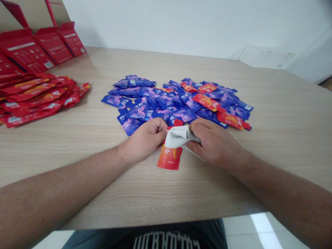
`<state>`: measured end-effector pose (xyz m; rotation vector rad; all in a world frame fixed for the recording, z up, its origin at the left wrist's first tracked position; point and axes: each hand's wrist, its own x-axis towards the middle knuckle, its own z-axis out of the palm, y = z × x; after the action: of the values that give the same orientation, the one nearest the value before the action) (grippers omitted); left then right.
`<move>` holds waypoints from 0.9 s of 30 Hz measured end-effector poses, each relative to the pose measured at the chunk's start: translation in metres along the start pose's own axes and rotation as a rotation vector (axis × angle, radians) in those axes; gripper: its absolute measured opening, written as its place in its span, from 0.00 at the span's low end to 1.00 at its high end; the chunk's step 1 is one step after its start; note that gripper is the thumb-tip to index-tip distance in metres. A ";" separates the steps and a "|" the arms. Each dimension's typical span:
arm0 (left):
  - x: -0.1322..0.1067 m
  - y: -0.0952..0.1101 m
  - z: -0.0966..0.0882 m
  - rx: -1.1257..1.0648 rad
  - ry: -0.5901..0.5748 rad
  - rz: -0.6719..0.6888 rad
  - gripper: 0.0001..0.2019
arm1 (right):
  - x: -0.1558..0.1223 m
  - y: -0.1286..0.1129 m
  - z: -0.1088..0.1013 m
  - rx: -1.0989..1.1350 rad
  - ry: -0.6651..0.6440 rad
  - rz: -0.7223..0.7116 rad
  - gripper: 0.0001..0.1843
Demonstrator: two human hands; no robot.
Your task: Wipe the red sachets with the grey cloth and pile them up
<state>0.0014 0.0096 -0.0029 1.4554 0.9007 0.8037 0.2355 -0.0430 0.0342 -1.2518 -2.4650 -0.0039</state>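
My left hand [149,138] is closed, its thumb and fingers pinching the upper left edge of a red-orange sachet [169,159]. Bunched in my right hand [215,143] is a pale grey-white cloth [177,136], which lies across the upper part of the sachet. The cloth hides most of the sachet's middle, while its lower half and a bit of its top edge show. Just beyond both hands spreads a heap of blue-purple sachets [158,102], with several red-orange sachets [207,102] lying among them on the right.
Larger red pouches [38,95] are stacked on the left of the wooden table [109,200]. Behind them stand red printed boxes [27,50] with raised flaps. A white wall [181,27] borders the table's far side, with a white panel [267,57] at the back right.
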 end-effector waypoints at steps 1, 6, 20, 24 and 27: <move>0.000 0.000 0.000 0.000 0.001 -0.002 0.11 | 0.000 0.001 0.000 -0.001 -0.003 0.001 0.07; 0.000 -0.001 -0.001 0.035 0.011 0.017 0.10 | -0.001 -0.002 0.002 0.051 -0.097 -0.159 0.04; 0.001 -0.001 -0.001 -0.004 0.002 -0.003 0.12 | 0.001 0.001 0.001 0.019 -0.045 -0.040 0.06; 0.000 0.000 0.001 -0.007 0.020 -0.009 0.12 | 0.001 -0.001 0.000 0.012 -0.052 -0.043 0.06; -0.001 0.000 0.001 0.003 0.034 -0.006 0.10 | -0.001 -0.004 -0.001 0.052 -0.129 -0.155 0.04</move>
<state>0.0019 0.0087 -0.0030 1.4450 0.9320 0.8252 0.2331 -0.0468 0.0359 -1.0672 -2.6493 0.1021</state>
